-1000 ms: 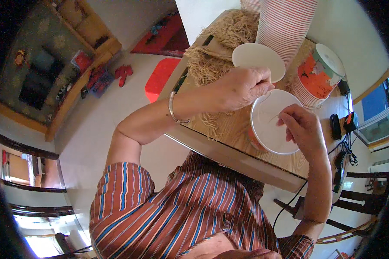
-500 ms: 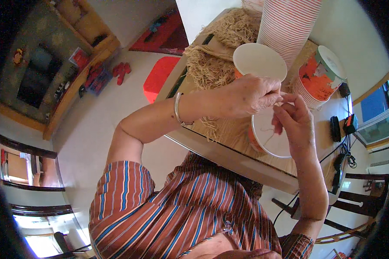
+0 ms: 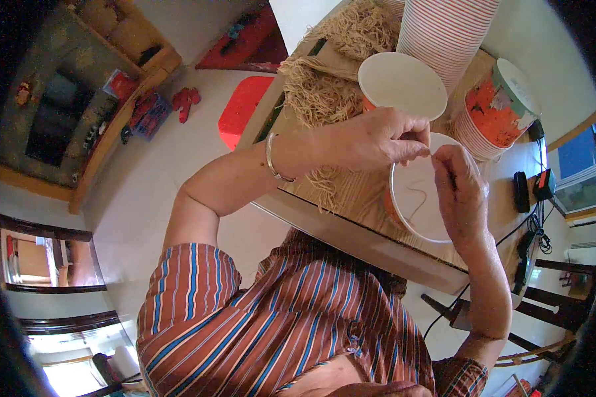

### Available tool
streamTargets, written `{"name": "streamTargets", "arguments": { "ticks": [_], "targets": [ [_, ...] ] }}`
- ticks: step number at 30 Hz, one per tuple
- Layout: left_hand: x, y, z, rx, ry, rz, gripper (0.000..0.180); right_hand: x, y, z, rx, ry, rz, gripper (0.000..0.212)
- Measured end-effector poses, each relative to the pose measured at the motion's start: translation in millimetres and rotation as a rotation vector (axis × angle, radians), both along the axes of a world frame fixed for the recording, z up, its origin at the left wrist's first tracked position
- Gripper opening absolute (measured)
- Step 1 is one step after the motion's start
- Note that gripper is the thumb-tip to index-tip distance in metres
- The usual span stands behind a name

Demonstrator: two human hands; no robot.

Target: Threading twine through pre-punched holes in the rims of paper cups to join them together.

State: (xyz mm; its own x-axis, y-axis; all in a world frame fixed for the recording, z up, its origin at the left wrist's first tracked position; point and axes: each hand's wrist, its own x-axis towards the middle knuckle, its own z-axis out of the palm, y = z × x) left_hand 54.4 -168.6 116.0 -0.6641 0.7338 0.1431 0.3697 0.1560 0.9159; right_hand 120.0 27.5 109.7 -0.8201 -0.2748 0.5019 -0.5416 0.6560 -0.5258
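string over the near tub looks light and limp, best held near one end; left hand and right hand fingers pinch it.

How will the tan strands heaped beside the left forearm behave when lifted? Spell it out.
The tan strands will probably be floppy, since they curl and bend over one another. They may snag as they come up, being loosely tangled. They seem unlikely to roll, given their irregular, spread-out heap.
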Motion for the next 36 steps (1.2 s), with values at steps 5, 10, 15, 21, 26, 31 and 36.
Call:
{"name": "streamTargets", "arguments": {
  "ticks": [5,10,15,21,26,31,36],
  "targets": [
    [-6.8,-0.4,0.6,-0.003,0.025,-0.017,0.01,-4.2,3.3,-5.5,0.073,-0.016,-0.02,0.009],
    [-11.9,-2.2,0.5,-0.108,0.298,0.02,0.011,-5.8,1.5,-7.9,0.155,-0.028,-0.06,0.009],
    [-12.0,-0.4,-2.9,-0.121,0.378,0.041,0.013,-1.9,0.9,-2.6,0.077,-0.107,-0.032,0.01],
    [-12.1,2.5,-6.0,-0.113,0.35,0.038,0.014,-9.1,6.0,-8.6,0.13,-0.02,0.021,0.013],
    [-14.6,1.4,-16.7,-0.034,0.583,0.039,0.013,-7.9,2.4,-8.7,-0.058,-0.241,-0.023,0.007],
    [-16.3,-1.1,-21.2,0.015,0.586,0.037,0.013,-13.0,5.8,-4.0,-0.413,-0.783,-0.01,0.009],
    [-16.4,-7.7,-24.2,0.051,0.496,0.082,0.011,-12.9,1.4,7.7,-0.645,-1.119,-0.111,0.007]
  ]
}}
